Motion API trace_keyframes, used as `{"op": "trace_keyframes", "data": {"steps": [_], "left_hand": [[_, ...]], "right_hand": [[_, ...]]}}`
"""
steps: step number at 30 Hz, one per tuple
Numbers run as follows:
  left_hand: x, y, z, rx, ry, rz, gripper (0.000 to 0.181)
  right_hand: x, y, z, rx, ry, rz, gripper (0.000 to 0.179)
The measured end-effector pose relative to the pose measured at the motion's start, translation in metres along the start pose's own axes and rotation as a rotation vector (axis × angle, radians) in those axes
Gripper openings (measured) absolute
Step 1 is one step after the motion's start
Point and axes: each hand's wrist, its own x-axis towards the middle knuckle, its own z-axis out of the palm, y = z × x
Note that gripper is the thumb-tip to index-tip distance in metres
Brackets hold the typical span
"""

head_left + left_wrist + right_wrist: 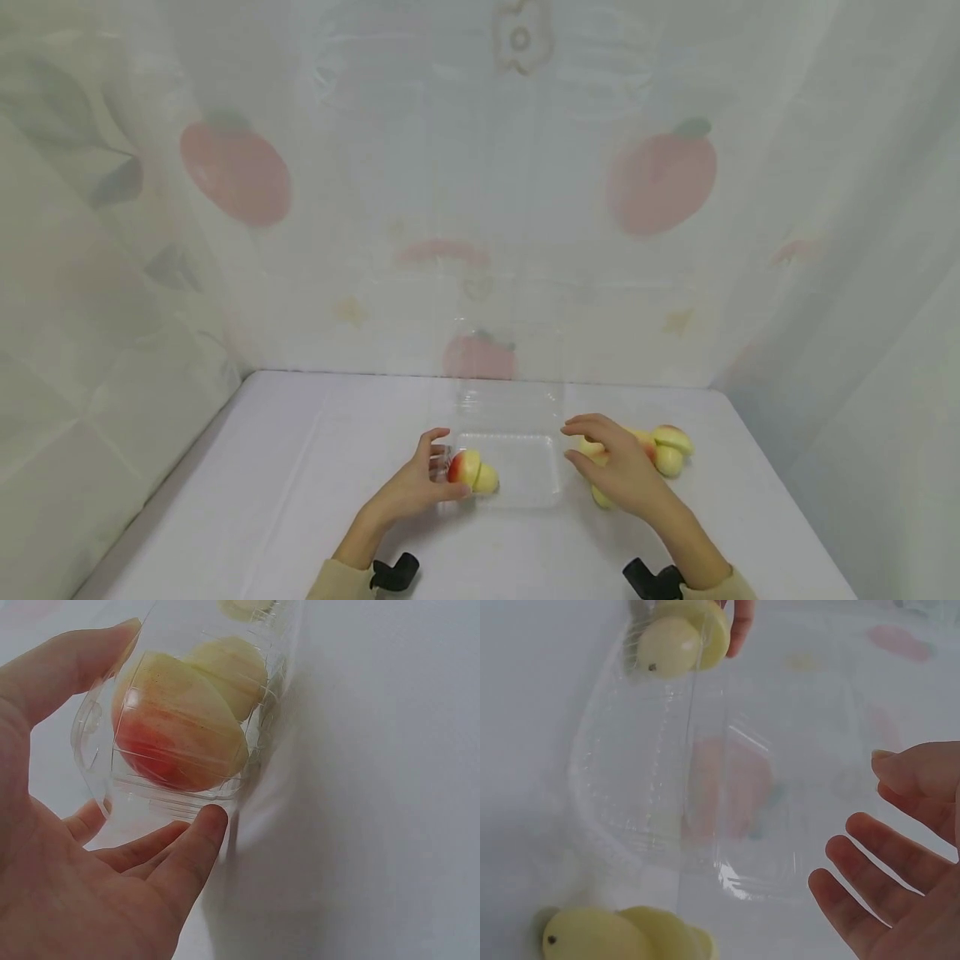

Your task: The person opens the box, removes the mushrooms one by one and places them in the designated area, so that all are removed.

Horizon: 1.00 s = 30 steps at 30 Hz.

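A clear plastic clamshell box (525,475) stands on the table with its lid (510,404) raised at the back. Inside its left end lies a mushroom-shaped piece (467,468), yellow with a red blush, also seen through the plastic in the left wrist view (176,724). My left hand (416,485) grips that end of the box, thumb on one side and fingers on the other. To the right of the box, my right hand (622,468) hovers with fingers spread and nothing held. It partly hides several similar mushroom-shaped pieces (670,450).
A white-covered table (300,475) carries everything. Pale curtains printed with fruit (663,183) hang behind it and at both sides. In the right wrist view a yellow piece (600,934) lies outside the box, near its right end.
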Motion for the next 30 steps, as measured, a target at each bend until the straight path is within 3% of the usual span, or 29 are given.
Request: {"op": "trace_keyframes", "data": {"steps": [19, 30], "left_hand": [[0.001, 0.000, 0.000, 0.007, 0.004, 0.006, 0.103], [0.001, -0.001, 0.001, 0.001, 0.006, -0.007, 0.103]], "right_hand": [[0.028, -0.016, 0.017, 0.068, -0.035, -0.114, 0.031], [0.038, -0.014, 0.039, 0.154, -0.115, -0.075, 0.029]]}}
